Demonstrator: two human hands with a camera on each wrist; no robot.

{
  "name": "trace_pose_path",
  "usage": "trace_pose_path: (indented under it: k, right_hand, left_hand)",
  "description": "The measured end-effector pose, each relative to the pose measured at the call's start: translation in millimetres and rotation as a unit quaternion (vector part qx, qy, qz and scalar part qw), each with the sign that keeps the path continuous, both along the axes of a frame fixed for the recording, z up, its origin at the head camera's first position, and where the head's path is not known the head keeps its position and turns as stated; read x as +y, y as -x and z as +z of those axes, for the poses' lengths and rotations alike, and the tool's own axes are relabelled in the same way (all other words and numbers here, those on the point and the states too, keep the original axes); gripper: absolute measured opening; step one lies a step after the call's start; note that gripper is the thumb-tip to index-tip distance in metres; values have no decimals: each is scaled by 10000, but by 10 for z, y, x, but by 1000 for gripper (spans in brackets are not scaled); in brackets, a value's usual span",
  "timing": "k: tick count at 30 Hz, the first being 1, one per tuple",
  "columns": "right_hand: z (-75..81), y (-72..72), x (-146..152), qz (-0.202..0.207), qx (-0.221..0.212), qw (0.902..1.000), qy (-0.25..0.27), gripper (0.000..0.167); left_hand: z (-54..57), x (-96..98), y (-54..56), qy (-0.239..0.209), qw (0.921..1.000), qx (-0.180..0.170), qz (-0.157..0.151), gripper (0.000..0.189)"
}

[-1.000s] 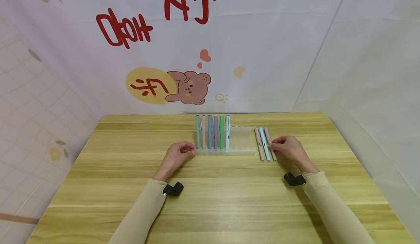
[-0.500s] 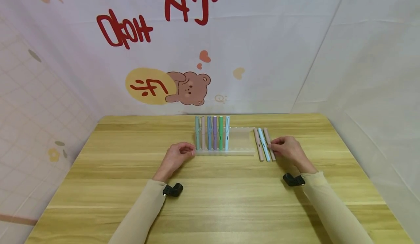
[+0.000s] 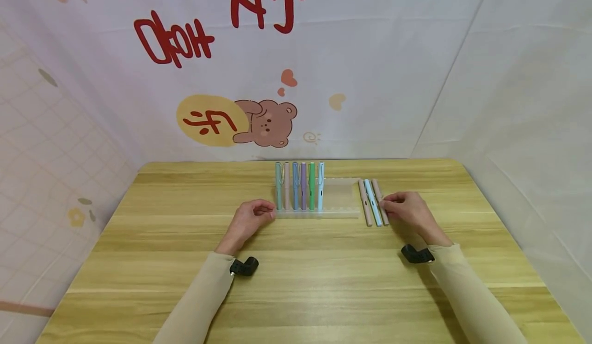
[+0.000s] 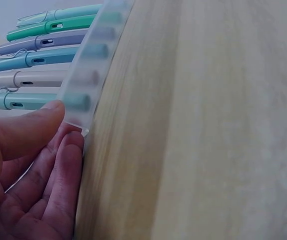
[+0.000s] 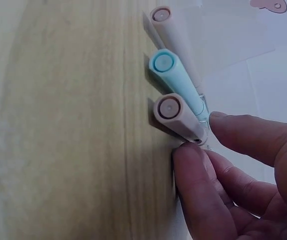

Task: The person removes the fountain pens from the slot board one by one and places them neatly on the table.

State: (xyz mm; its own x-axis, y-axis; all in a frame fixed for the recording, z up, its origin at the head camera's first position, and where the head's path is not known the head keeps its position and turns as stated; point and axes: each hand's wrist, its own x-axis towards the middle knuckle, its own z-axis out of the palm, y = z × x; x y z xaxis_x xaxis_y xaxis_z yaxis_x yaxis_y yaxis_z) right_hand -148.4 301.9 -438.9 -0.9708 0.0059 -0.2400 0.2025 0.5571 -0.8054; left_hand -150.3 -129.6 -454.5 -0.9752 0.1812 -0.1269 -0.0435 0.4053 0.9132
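Note:
Near the back of the table stands a clear pen rack (image 3: 339,214), with several capped fountain pens in its left part. My left hand (image 3: 248,220) holds the rack's front left corner between thumb and curled fingers; in the left wrist view the thumb (image 4: 33,127) overlaps the end by the mint-green pen (image 4: 33,101). To the right of the rack, 3 pens lie side by side. My right hand (image 3: 409,210) pinches the outermost, a beige-pink pen (image 5: 183,120), between thumb and fingers. Beside it lie a light blue pen (image 5: 176,75) and another beige-pink pen (image 5: 173,32).
Standing in the rack are also a pale pink pen (image 3: 287,187), a blue pen (image 3: 295,187), a purple pen (image 3: 303,187), a green pen (image 3: 312,187) and a light blue pen (image 3: 321,187). A printed white curtain (image 3: 370,66) hangs behind the wooden table (image 3: 319,282).

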Motion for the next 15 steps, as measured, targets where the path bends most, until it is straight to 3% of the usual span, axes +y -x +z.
trace_pose_path:
  k: [9, 15]
  right_hand:
    - [49, -105, 39, 24, 240, 9995, -216, 48]
    - [118, -156, 22, -136, 528, 9982, 253, 49]
  left_hand:
    - [-26, -6, 9, 14, 10000, 33, -25, 18]
    - [-34, -9, 18, -2, 10000, 17, 2, 18]
